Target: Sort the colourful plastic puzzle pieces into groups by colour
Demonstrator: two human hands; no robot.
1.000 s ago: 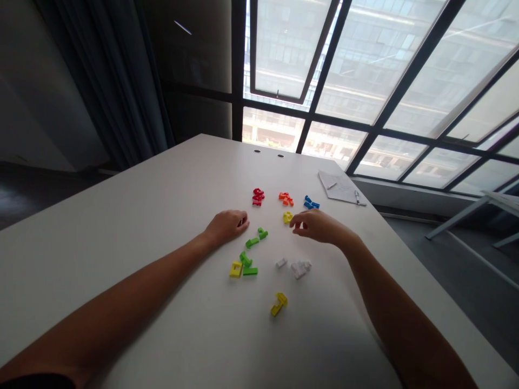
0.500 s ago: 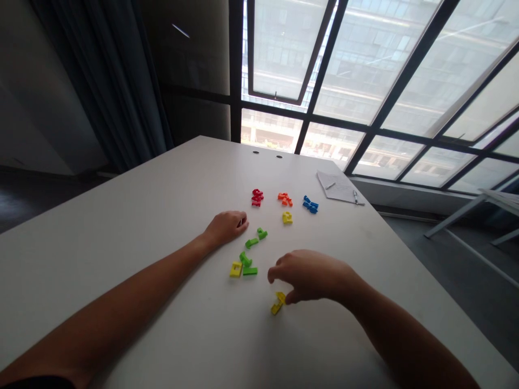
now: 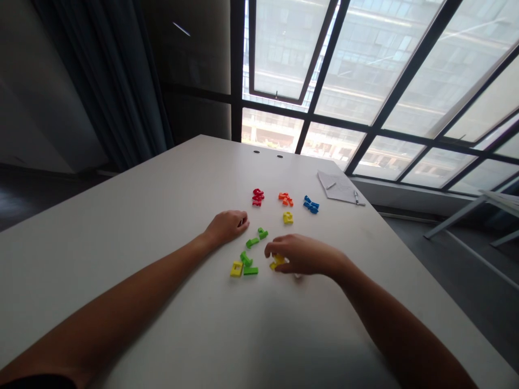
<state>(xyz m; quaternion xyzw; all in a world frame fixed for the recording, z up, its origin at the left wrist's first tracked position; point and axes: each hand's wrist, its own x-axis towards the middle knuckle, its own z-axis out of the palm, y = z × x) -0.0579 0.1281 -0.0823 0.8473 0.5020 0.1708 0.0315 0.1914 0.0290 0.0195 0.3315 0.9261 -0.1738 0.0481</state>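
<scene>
Head view: right hand pinches yellow block, well clear of tabletop edge.

Red pieces, orange pieces, blue pieces, green pieces, yellow pieces, white tabletop

Right hand is covering most of a yellow plastic block and nearly all of a white piece; can't confirm any grip. Left hand is hiding its own curled fingertips. Left forearm and right forearm are running off the bottom edge. Side table is getting clipped on the right. Sheet of paper is showing nothing legible at this resolution.
</scene>
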